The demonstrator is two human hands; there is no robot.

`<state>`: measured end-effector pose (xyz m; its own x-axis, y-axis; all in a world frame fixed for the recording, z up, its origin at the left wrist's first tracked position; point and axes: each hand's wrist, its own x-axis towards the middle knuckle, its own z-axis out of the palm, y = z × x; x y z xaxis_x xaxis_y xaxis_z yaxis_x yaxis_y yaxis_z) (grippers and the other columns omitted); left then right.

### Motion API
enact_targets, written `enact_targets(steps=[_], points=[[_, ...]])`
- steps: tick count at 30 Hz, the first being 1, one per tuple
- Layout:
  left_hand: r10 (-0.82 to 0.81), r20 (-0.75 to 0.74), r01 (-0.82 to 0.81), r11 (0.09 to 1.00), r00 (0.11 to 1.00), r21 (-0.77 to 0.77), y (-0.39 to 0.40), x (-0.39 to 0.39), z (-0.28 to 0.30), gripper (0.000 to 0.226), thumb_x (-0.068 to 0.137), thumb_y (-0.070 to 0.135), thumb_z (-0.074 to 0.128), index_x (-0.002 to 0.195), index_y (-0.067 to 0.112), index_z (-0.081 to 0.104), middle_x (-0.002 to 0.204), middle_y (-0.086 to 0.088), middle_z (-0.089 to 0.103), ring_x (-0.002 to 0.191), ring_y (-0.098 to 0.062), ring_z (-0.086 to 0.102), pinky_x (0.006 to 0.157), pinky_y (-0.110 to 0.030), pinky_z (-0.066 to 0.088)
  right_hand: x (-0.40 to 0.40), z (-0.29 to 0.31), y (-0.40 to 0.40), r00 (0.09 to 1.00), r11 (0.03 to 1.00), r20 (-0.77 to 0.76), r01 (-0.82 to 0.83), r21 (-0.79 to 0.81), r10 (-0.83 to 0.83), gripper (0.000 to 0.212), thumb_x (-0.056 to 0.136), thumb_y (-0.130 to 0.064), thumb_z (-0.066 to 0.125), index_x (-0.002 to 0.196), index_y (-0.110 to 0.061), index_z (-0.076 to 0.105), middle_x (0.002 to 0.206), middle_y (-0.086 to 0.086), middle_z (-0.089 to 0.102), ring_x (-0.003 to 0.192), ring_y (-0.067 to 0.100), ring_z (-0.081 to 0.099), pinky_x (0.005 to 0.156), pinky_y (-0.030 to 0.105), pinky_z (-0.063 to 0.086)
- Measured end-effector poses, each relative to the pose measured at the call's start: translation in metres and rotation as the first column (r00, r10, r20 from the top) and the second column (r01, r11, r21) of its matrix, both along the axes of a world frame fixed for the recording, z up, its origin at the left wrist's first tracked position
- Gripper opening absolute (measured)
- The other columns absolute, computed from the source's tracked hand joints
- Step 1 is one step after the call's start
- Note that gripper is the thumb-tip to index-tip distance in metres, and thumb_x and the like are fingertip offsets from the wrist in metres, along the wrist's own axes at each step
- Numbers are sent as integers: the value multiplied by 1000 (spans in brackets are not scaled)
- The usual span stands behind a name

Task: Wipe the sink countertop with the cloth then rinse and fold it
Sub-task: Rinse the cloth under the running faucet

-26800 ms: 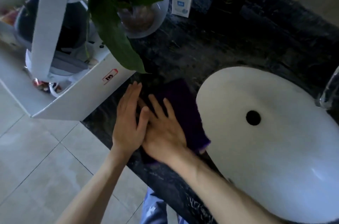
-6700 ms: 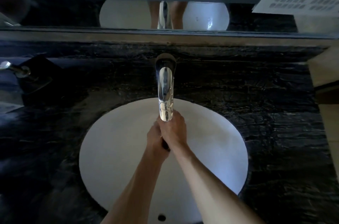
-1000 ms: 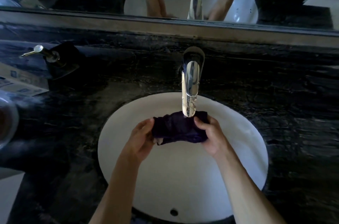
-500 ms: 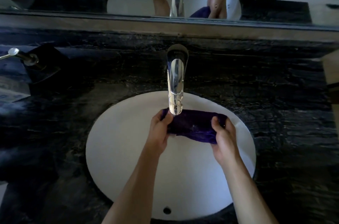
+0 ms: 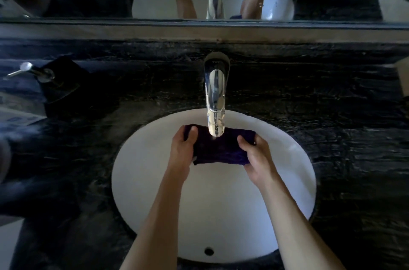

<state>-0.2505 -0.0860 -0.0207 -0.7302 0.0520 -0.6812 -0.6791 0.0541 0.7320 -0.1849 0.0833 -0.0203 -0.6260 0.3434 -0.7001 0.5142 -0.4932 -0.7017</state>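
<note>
Right now I have the purple cloth (image 5: 219, 148) over the white sink basin (image 5: 287, 181), directly under the chrome faucet (image 5: 215, 97) spout. Left hand (image 5: 182, 150) grips its left end, right hand (image 5: 257, 155) grips the right end, fingers curled round it. Black marble worktop (image 5: 332, 114) surrounds the basin.

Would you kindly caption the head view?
Left hand and right hand hold purple cloth under faucet over sink.
</note>
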Motion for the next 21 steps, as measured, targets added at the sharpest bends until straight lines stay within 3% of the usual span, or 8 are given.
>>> enact_targets(steps=[3, 6, 8, 11, 15, 18, 21], points=[[29, -69, -34, 997, 997, -66, -22, 2, 3, 17, 104, 29, 54, 101, 21, 69, 101, -7, 75, 97, -28, 73, 75, -49, 64, -11, -8, -12, 986, 963, 5, -164, 216, 167, 13, 100, -9, 60, 107, -14, 69, 98, 5, 78, 91, 18, 75, 82, 38, 61], [73, -138, -90, 988, 988, -126, -40, 7, 5, 17, 103, 27, 55, 101, 18, 69, 98, -7, 75, 97, -30, 72, 70, -43, 63, -20, -11, -23, 952, 908, -14, -288, 303, 307, 15, 102, -11, 57, 99, -17, 69, 81, -9, 71, 69, -2, 66, 67, 16, 50], [93, -173, -120, 980, 981, -156, -49, 9, 6, 17, 103, 28, 56, 104, 17, 69, 102, -8, 73, 99, -29, 71, 60, -34, 60, -25, -13, -31, 938, 901, -6, -330, 283, 346, 17, 101, -10, 57, 95, -19, 70, 77, -10, 70, 67, -1, 64, 67, 18, 49], [133, -177, -162, 973, 975, -165, -57, 12, 7, 19, 103, 29, 56, 110, 16, 68, 108, -9, 72, 99, -26, 69, 53, -26, 55, -29, -15, -38, 937, 917, -6, -342, 208, 351, 20, 99, -8, 58, 98, -23, 71, 87, -7, 76, 81, 6, 70, 76, 26, 54], [167, -145, -190, 968, 975, -163, -60, 15, 0, 20, 102, 31, 57, 109, 18, 71, 107, -7, 75, 102, -28, 72, 66, -38, 60, -30, -13, -38, 955, 952, -28, -290, 102, 294, 18, 98, -6, 58, 102, -16, 72, 97, 6, 78, 95, 26, 74, 85, 40, 57], [209, -53, -213, 972, 977, -99, -52, 15, -4, 20, 102, 31, 57, 107, 18, 72, 107, -8, 76, 102, -27, 72, 78, -44, 64, -28, -11, -35, 976, 976, -8, -216, 31, 217, 17, 100, -4, 54, 96, -12, 69, 86, 2, 76, 84, 23, 73, 69, 35, 57], [222, 3, -222, 973, 975, -57, -37, 13, -6, 18, 102, 31, 59, 101, 20, 73, 106, -9, 76, 102, -28, 73, 84, -49, 62, -24, -9, -26, 987, 987, 18, -160, 20, 160, 13, 103, -13, 55, 107, -13, 67, 95, 5, 77, 87, 24, 74, 68, 35, 57]])
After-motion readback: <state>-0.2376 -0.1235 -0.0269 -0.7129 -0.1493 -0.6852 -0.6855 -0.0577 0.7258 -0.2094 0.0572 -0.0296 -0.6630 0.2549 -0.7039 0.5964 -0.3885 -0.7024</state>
